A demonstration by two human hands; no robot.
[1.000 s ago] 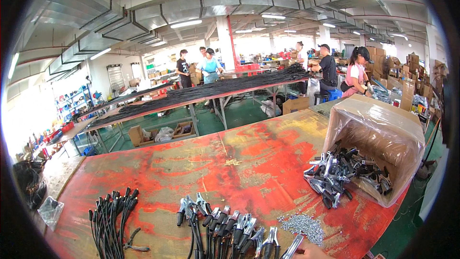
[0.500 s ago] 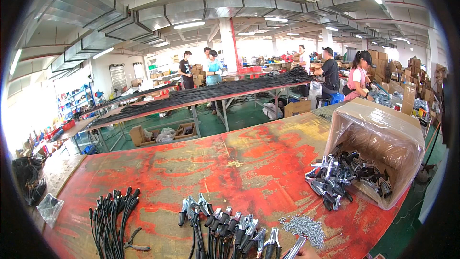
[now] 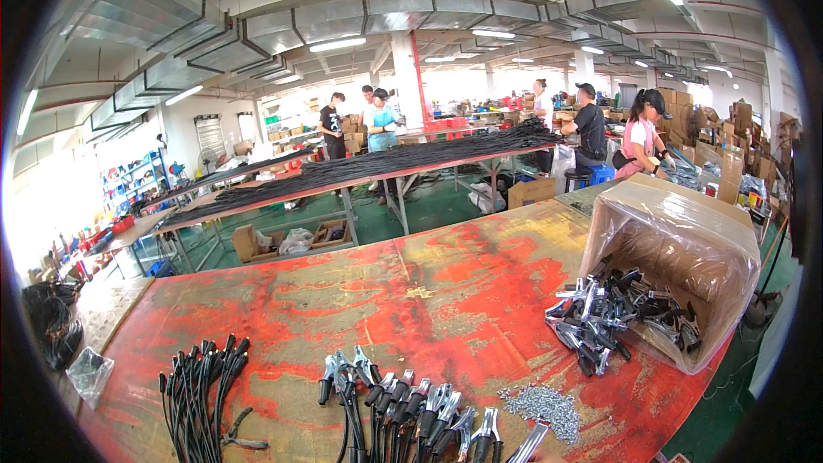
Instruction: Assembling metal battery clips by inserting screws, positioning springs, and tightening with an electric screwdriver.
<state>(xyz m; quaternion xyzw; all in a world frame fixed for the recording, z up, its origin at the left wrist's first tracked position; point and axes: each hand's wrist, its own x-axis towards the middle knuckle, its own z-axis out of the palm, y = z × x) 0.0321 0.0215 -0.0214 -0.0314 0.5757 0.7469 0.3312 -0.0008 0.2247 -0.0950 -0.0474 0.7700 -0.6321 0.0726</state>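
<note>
At the bottom edge, just right of the row of clamps, only a sliver of my right hand [image 3: 549,459] shows, its fingers hidden. Right beside it a silver metal clamp [image 3: 528,443] slants upward; whether the hand grips it is not visible. Leftward lie several metal spring clamps [image 3: 438,407] with black handles, black cables running from them toward me. Close by on the right is a heap of small silver screw-like parts [image 3: 542,409]. My left hand is out of view.
A bundle of black cables [image 3: 193,399] lies at left on the red, worn table [image 3: 343,291]. A tipped carton [image 3: 677,206] lined with plastic spills loose clamps [image 3: 600,317] at right. A clear plastic bag [image 3: 90,375] lies at far left. Several people work beyond, near a cable-covered table [image 3: 377,163].
My right hand has sunk lower, so less of it shows at the bottom edge. The slanting clamp beside it stays nearly in place. People in the background shift slightly.
</note>
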